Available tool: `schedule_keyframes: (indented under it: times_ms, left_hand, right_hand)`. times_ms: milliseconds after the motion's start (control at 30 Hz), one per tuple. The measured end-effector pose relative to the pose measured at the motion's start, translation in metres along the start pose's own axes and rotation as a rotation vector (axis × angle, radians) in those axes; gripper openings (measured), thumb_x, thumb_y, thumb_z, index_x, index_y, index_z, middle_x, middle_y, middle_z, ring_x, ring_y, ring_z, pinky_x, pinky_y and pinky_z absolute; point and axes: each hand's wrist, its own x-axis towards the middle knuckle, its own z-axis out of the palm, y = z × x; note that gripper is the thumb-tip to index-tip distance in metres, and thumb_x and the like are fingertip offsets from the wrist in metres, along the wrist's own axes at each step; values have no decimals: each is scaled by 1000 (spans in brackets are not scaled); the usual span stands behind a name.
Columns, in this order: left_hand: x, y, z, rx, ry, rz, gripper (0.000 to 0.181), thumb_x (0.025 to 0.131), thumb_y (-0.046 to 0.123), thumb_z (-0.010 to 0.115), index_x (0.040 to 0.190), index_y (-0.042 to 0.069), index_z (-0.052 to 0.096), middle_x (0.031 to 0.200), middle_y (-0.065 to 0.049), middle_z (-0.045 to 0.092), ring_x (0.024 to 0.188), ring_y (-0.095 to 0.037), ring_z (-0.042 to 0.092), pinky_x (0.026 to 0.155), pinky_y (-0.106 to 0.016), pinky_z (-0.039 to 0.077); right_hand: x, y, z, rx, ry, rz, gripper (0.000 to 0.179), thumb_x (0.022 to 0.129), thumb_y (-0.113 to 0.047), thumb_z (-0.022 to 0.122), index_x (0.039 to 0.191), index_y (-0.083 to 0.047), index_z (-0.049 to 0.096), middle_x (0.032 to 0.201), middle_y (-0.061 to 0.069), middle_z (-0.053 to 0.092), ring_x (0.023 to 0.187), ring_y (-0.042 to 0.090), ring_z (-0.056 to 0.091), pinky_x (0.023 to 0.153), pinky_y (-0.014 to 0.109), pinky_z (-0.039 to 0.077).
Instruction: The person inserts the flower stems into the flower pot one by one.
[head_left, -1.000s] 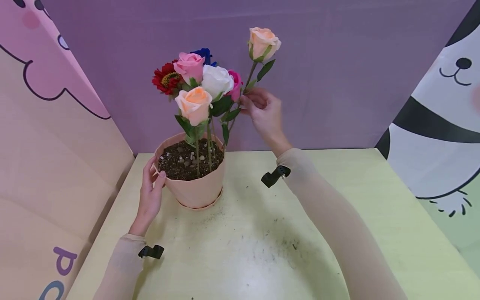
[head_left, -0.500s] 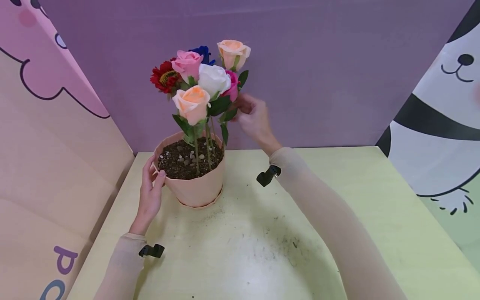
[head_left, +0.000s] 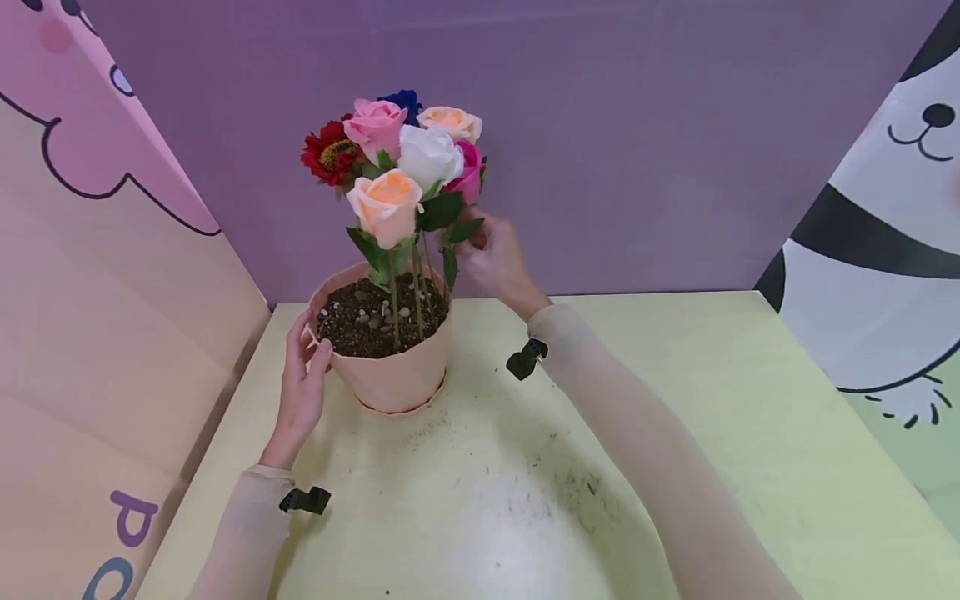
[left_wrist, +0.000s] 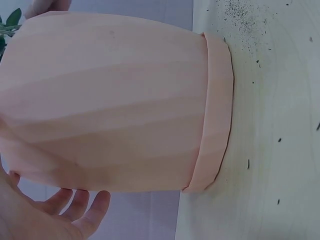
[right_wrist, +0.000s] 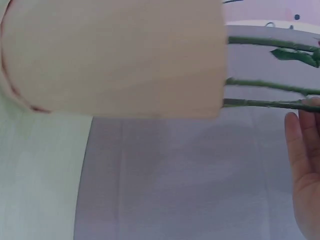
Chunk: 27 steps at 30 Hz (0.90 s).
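A pale pink flower pot [head_left: 393, 379] with dark soil [head_left: 348, 329] stands on its saucer [left_wrist: 218, 110]. My left hand [head_left: 298, 400] grips its left rim, thumb at the front; in the left wrist view its fingers [left_wrist: 79, 204] lie along the wall. Behind the foliage on the right, my right hand [head_left: 495, 258] pinches a green stem [right_wrist: 260, 104] that rises from the pot, below a peach rose [head_left: 456, 122]. Around it are a magenta rose [head_left: 468, 171], a white rose [head_left: 430, 158], a front peach rose [head_left: 385, 208], a pink rose [head_left: 375, 125], a blue flower [head_left: 407, 102] and a red flower [head_left: 330, 154].
Soil crumbs [head_left: 588, 489] are scattered over the pale table [head_left: 720, 400]. A purple backdrop [head_left: 660, 167] rises behind the pot. Printed cartoon panels stand at the left [head_left: 97, 333] and right [head_left: 885, 250].
The rear peach rose has come left and down, now partly behind the white and magenta roses. My right hand moved down and slightly left with its stem. My left hand stayed on the pot.
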Motion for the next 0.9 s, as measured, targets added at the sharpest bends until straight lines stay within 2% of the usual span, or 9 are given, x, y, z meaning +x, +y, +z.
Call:
schedule_keyframes:
  times_ms: [100,233,433,533,733,900]
  left_hand:
    - [-3,-1,-3,5,-4,-12,62,116,30,41,172,27,14,173,-17,28,149,-35,39,119,-57,40]
    - [-7,-4,-8,20,6,-28,62,116,29,40,172,28,14,172,-18,29,148,-34,41,119,-55,42]
    - [-8,-7,-13,19,24,-7,61,116,29,40,172,26,15,172,-17,30,144,-29,43,106,-19,46]
    - [-8,-8,-12,-3,21,1,61,116,26,41,172,24,16,171,-19,30,141,-28,43,100,-9,43]
    - [-5,-10,-8,-8,1,13,62,116,27,42,172,22,16,170,-22,30,145,-35,41,99,-7,41]
    - [-3,-11,-9,19,0,10,62,116,28,42,172,24,16,170,-22,31,147,-37,42,103,-16,43]
  right_hand:
    - [-8,5,3,-10,40,-17,23,100,0,58,114,3,77,104,21,81,90,32,79,78,27,61]
    - [-17,8,9,-20,70,10,21,102,-2,62,114,-1,79,102,16,82,90,30,80,84,35,65]
    - [-18,4,14,26,53,-2,21,102,-2,65,119,1,77,107,18,82,93,34,80,87,38,65]
    - [-18,4,11,50,33,15,21,102,-3,66,119,4,76,107,22,81,95,38,79,88,39,65]
    - [-20,10,-1,72,17,64,25,103,-7,66,125,0,75,117,21,79,108,34,77,100,42,61]
    - [-22,13,-8,138,61,69,24,102,-6,69,124,4,74,117,25,78,99,19,78,96,33,62]
